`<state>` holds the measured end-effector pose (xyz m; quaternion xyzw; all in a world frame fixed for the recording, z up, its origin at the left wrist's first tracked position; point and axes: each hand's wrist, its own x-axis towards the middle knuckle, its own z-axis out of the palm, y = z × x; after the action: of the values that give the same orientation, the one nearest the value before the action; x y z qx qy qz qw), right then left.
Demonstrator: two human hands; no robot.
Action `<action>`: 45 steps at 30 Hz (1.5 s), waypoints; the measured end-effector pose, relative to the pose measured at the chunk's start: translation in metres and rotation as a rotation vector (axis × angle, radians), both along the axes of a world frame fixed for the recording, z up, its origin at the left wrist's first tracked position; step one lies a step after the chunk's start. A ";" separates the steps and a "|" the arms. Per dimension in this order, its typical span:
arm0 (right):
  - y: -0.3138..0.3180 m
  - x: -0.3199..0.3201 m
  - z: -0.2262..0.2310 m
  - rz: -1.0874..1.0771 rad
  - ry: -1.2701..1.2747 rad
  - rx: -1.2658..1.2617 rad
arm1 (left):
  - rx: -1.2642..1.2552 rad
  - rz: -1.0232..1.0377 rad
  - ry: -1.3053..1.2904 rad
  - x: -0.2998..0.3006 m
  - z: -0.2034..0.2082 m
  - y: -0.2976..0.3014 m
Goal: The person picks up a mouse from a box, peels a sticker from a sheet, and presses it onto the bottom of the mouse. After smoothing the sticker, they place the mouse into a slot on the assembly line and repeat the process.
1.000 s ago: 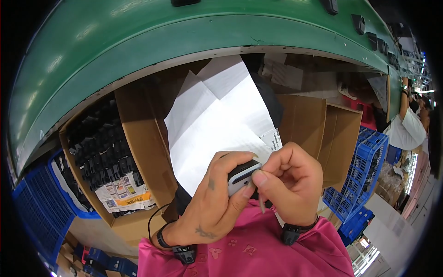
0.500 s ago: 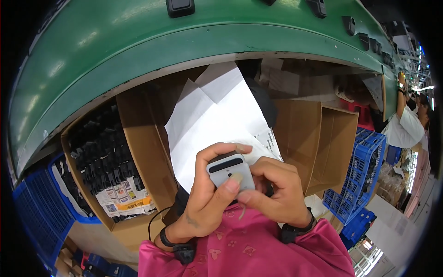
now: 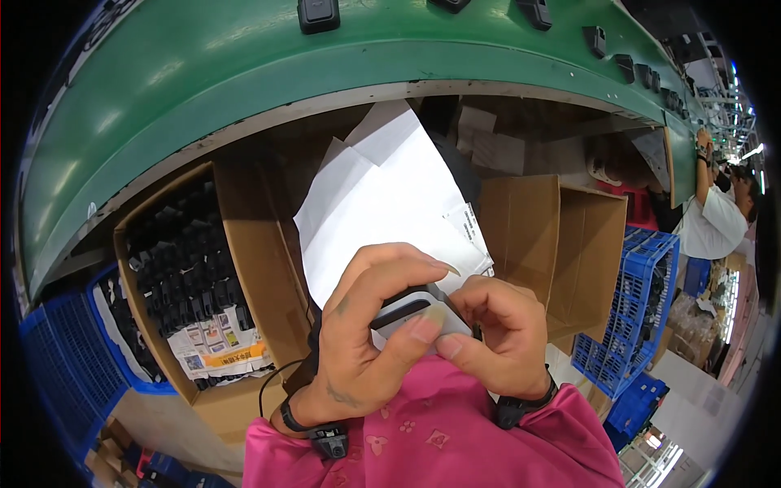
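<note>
My left hand (image 3: pixel 358 337) is wrapped round a small rounded light-grey plastic housing with a dark window strip (image 3: pixel 400 310). Its thumb presses flat on the grey face while the fingers curl over the far edge. My right hand (image 3: pixel 508 333) is closed at the housing's right edge, with the thumb against its near right corner. Between the right fingers a bit of something dark shows, too small to make out. Beneath both hands, white paper sheets (image 3: pixel 374 211) lie over my lap.
A green bench (image 3: pixel 407 61) crosses ahead, with several black housings (image 3: pixel 318 15) on it. At left stands a carton (image 3: pixel 256 268) packed with black parts; an open carton (image 3: pixel 517 236) is at right, beside a blue crate (image 3: pixel 626 301). Another person (image 3: pixel 712 224) is at far right.
The housing has tilted, so less of its grey face shows. My left fingers have moved further over its far edge, and the right fingers have curled in tighter.
</note>
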<state>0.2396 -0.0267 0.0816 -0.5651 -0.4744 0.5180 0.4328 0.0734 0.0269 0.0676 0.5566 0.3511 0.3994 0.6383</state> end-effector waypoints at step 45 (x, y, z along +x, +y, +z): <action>-0.022 0.052 -0.098 -0.088 -0.186 0.146 | -0.283 -0.230 -0.108 0.012 -0.051 0.034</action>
<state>0.2915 -0.0483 -0.0165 -0.5980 -0.5236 0.4081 0.4490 0.0858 0.0610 0.0163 0.4753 0.3029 0.2998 0.7697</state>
